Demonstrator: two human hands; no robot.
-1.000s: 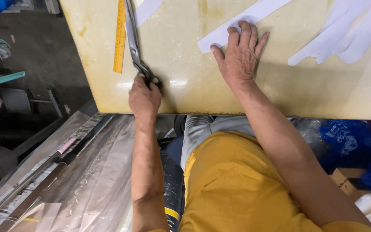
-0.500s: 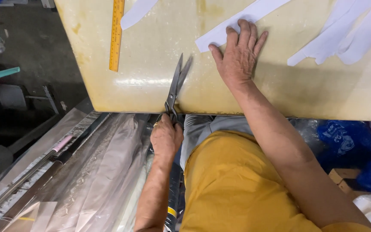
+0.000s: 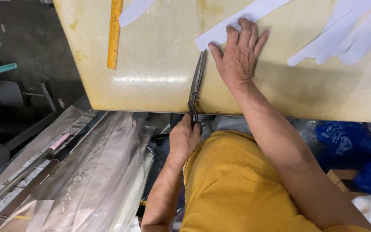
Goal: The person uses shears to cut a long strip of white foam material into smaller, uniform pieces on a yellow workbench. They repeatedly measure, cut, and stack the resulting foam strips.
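My left hand (image 3: 184, 138) is closed around the handles of long metal scissors (image 3: 196, 83), just off the near edge of the yellowish table (image 3: 159, 64). The blades lie over the table top and their tips reach the cut end of a white paper strip (image 3: 258, 8). My right hand (image 3: 239, 53) lies flat on the table with spread fingers, its fingertips pressing on that strip right beside the scissor tips.
A yellow ruler (image 3: 114, 34) lies on the table at the left, next to another white piece (image 3: 134, 9). More white strips (image 3: 344, 38) lie at the right. Plastic-wrapped rolls (image 3: 95, 172) lean below the table at the left, and blue bags (image 3: 344, 141) sit at the right.
My left hand has drawn the scissors away from the ruler, back over the table edge and to the right. The blades now point at the strip's end. My right hand stays put.
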